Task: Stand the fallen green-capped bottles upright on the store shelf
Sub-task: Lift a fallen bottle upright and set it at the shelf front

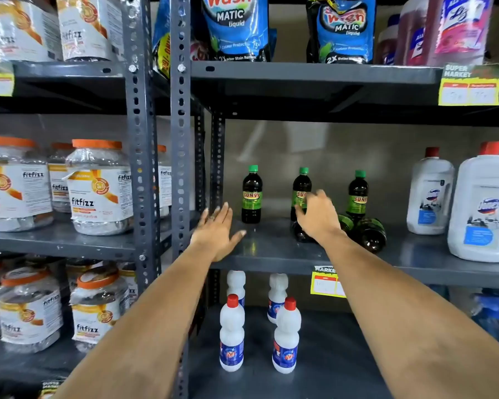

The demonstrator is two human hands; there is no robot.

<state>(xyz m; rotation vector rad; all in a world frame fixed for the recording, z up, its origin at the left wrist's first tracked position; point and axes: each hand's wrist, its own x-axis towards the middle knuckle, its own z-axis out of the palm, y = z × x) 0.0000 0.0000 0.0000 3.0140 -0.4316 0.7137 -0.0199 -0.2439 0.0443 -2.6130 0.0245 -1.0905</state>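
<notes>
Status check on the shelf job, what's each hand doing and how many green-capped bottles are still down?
Left hand open, empty. Right hand reaching among fallen bottles, grasp unclear. Three upright bottles; fallen count partly hidden.

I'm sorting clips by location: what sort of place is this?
Most likely a supermarket aisle: grey slotted-metal shelves stocked with repeated products, yellow "Super Market" price tags, and blue detergent pouches above.

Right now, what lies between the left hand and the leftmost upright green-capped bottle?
Head view: only bare grey shelf lies between the left hand and the leftmost upright bottle.
</notes>
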